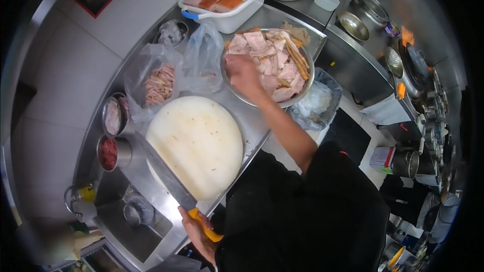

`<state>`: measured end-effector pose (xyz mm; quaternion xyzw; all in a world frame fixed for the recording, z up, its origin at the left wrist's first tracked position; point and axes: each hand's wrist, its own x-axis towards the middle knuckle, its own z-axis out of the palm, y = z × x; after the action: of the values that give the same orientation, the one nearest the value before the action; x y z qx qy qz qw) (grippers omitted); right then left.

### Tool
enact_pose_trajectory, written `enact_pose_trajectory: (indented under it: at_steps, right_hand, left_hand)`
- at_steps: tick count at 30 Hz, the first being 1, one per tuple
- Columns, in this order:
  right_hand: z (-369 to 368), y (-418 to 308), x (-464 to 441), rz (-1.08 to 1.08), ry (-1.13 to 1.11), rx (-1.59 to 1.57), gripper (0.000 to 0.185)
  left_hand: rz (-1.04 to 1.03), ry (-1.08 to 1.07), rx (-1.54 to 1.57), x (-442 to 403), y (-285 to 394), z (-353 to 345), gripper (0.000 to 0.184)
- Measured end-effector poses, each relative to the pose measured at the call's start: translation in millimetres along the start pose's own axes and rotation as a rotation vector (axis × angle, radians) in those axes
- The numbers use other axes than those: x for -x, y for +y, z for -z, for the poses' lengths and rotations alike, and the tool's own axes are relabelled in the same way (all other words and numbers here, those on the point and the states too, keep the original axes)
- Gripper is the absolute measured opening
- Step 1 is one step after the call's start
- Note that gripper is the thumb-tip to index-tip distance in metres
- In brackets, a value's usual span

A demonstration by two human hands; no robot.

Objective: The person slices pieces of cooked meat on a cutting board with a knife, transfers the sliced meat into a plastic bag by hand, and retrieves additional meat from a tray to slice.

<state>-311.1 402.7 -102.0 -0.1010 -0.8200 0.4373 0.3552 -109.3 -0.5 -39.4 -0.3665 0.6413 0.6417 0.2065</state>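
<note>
My left hand (pixel 199 234) is wrapped around the yellow handle of a long kitchen knife (pixel 169 171). The blade lies across the left edge of a round white cutting board (pixel 199 146), which has a few small crumbs on it. My right hand (pixel 243 74) reaches over the left side of a large metal bowl (pixel 308 81), touching or just above pale pink meat pieces (pixel 275 53). Its fingers are blurred, so whether they grip a piece does not show. Brownish strips (pixel 296 58) lie among the meat.
Behind the bowl stands a white tub (pixel 227 20) of brown-topped meat blocks. A plastic bag of meat strips (pixel 160 84), a metal pot of red minced meat (pixel 123 152) and a sink (pixel 143 244) line the left. A lined bin (pixel 327 103) sits right of the bowl.
</note>
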Motion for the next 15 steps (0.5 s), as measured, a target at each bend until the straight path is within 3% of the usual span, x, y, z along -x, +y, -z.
enact_pose_trajectory:
  at_steps: [1,2,6,10,13,15]
  right_hand:
    - [24.5,19.7,16.9,-0.002,0.184,0.117,0.038]
    - [58.6,36.4,26.1,-0.004,0.155,0.266,0.042]
    - [150.9,47.5,61.7,-0.193,-0.191,0.285,0.040]
    - [158.5,31.6,71.8,-0.145,-0.433,0.537,0.038]
    - [154.0,49.1,78.5,-0.007,-0.356,0.496,0.039]
    - [157.2,51.7,79.6,-0.027,-0.395,0.514,0.041]
  left_hand:
    - [0.028,0.002,0.025,-4.9,-4.5,8.6,0.067]
    - [0.031,0.044,0.033,-3.1,-5.7,10.4,0.068]
    - [0.003,0.046,0.028,1.1,-6.6,16.5,0.069]
    - [-0.016,0.042,-0.027,-1.9,-7.5,16.8,0.070]
    - [0.001,0.019,0.014,-0.4,-9.6,17.6,0.070]
    - [0.003,-0.028,0.000,-3.2,-13.4,22.4,0.070]
